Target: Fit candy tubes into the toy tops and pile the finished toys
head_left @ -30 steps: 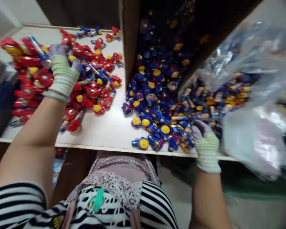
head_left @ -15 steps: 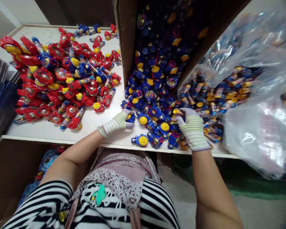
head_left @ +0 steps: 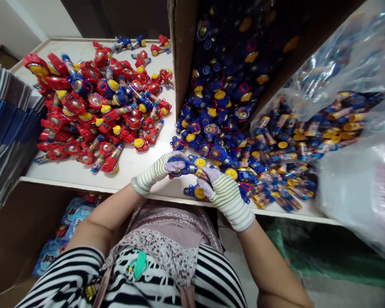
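Note:
My left hand (head_left: 155,172), in a striped knit glove, is shut on a blue plastic toy (head_left: 179,166) with a red ring. My right hand (head_left: 226,199), in a matching glove, pinches a slim tube with a gold cap (head_left: 199,173), which touches the blue toy. Both hands are over the front edge of a white table (head_left: 131,169). Just beyond them lies a heap of blue-and-yellow toys (head_left: 208,139). To the left is a heap of red-and-yellow toys (head_left: 99,107). Many slim tubes (head_left: 285,160) spill from a clear plastic bag (head_left: 353,188) at the right.
A brown cardboard box wall (head_left: 182,47) rises behind the blue heap, and the box holds more blue toys. A stack of printed cards (head_left: 9,119) stands at the left. Below the table, an open carton holds blue packets (head_left: 64,226).
My hands have come together near the table's front edge. My left hand moved right from the red heap and now holds a blue toy. My right hand moved left with a tube.

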### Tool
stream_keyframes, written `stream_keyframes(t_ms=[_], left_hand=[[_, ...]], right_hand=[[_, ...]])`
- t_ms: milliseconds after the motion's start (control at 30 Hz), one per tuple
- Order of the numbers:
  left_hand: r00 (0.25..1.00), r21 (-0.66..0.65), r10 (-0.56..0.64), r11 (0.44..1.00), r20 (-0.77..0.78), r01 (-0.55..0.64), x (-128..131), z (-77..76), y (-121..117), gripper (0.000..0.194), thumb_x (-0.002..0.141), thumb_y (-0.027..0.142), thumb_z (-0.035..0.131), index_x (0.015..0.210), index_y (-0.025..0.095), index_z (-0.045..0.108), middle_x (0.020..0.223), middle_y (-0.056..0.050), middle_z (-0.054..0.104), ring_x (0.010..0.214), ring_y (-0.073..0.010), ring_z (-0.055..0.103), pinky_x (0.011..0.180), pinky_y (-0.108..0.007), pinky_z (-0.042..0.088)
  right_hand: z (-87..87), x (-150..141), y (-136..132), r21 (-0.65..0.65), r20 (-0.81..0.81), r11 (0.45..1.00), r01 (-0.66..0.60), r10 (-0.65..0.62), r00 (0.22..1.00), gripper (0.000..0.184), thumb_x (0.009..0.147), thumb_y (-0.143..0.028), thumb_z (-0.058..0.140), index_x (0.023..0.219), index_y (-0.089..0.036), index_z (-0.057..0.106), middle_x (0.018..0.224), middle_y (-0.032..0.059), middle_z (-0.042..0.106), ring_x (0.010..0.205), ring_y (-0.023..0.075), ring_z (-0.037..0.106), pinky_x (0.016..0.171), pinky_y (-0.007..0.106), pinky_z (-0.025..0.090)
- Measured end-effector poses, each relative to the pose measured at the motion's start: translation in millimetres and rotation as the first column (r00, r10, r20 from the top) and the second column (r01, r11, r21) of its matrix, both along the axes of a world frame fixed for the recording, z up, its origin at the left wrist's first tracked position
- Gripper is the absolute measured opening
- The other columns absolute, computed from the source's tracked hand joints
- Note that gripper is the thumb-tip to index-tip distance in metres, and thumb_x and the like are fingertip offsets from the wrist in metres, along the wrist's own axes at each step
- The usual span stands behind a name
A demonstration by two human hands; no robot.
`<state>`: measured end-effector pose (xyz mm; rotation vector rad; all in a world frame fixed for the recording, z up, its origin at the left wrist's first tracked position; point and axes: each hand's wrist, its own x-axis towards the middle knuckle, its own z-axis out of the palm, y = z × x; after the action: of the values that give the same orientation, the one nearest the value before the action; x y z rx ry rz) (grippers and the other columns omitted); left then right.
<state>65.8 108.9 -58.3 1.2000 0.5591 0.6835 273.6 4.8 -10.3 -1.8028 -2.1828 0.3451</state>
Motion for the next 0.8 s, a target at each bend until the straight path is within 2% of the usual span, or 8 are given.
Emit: stream_keyframes(t_ms=[100,233,400,500,567,667,733,800], left_hand=[[0.979,0.093,-0.16,0.981,-0.125,0.172,-11,12.6,13,0.037,0.08,0.047,0.073,0.094,0.013,0.068,0.076,-0.003,0.063,0.061,-0.0117,0.053,0.056,-0.022,0.043],[0.929,0.114,-0.325,0.931,-0.177,0.347,-12,25.3,21,0.033,0.084,0.043,0.069,0.093,0.012,0.068,0.072,-0.002,0.061,0.056,-0.0098,0.05,0.049,-0.019,0.04],[0.888,0.131,-0.44,0.88,-0.134,0.456,-13,39.3,24,0.034,0.085,0.045,0.069,0.086,0.012,0.066,0.069,-0.002,0.058,0.054,-0.0087,0.047,0.05,-0.02,0.039],[0.836,0.16,-0.513,0.825,-0.194,0.543,-13,40.9,27,0.034,0.081,0.043,0.077,0.087,0.011,0.066,0.072,-0.003,0.06,0.058,-0.0106,0.051,0.054,-0.022,0.043],[0.886,0.194,-0.421,0.869,-0.195,0.456,-10,37.6,26,0.038,0.076,0.041,0.082,0.096,0.012,0.066,0.082,-0.004,0.064,0.068,-0.0139,0.057,0.06,-0.024,0.047],[0.977,0.235,-0.172,0.952,-0.126,0.198,-4,29.7,21,0.046,0.075,0.041,0.083,0.106,0.015,0.062,0.1,-0.006,0.064,0.085,-0.0176,0.061,0.073,-0.027,0.051],[0.989,0.26,-0.124,0.956,-0.075,0.139,-2,26.2,18,0.047,0.075,0.042,0.083,0.106,0.015,0.061,0.103,-0.007,0.063,0.09,-0.0185,0.061,0.079,-0.029,0.051],[0.986,0.287,-0.167,0.943,-0.031,0.169,-3,26.1,17,0.048,0.072,0.041,0.085,0.104,0.015,0.061,0.103,-0.007,0.064,0.092,-0.0193,0.061,0.081,-0.029,0.05]], right_hand=[[5.2,-3,-5,-0.055,0.078,0.998,-0.033,0.037,0.996,0.041,0.099,-0.041,0.045,0.126,-0.017,0.065,0.107,0.0152,0.074,0.089,0.0294,0.071,0.077,0.039,0.054],[4.7,-10,-12,-0.122,0.076,0.992,-0.019,0.029,0.997,0.038,0.098,-0.041,0.048,0.122,-0.018,0.066,0.105,0.0135,0.075,0.087,0.027,0.07,0.075,0.035,0.052],[0.6,-21,-19,-0.262,-0.279,0.964,-0.051,-0.025,0.96,0.032,0.098,-0.045,0.047,0.099,-0.021,0.067,0.087,0.0049,0.073,0.076,0.0197,0.067,0.07,0.029,0.051],[-3.3,-24,-19,-0.351,-0.384,0.932,-0.088,-0.057,0.921,0.034,0.097,-0.047,0.047,0.085,-0.021,0.064,0.074,0.0024,0.067,0.065,0.0174,0.061,0.064,0.029,0.049],[-4.7,-23,-16,-0.337,-0.432,0.94,-0.054,-0.103,0.896,0.035,0.096,-0.049,0.047,0.085,-0.021,0.063,0.077,0.0038,0.067,0.07,0.0189,0.061,0.068,0.032,0.05],[-4.3,-18,-10,-0.337,-0.57,0.94,-0.041,-0.169,0.804,0.036,0.093,-0.055,0.053,0.089,-0.021,0.065,0.08,0.0042,0.066,0.079,0.0201,0.062,0.074,0.032,0.052],[-5.5,-18,-10,-0.453,-0.687,0.884,-0.114,-0.265,0.676,0.04,0.092,-0.059,0.054,0.089,-0.02,0.065,0.066,0.0004,0.058,0.063,0.0156,0.055,0.061,0.027,0.049],[-9.3,-21,-14,-0.59,-0.753,0.77,-0.241,-0.417,0.509,0.05,0.092,-0.065,0.048,0.088,-0.018,0.064,0.051,-0.0062,0.04,0.043,0.0099,0.035,0.043,0.023,0.035]])
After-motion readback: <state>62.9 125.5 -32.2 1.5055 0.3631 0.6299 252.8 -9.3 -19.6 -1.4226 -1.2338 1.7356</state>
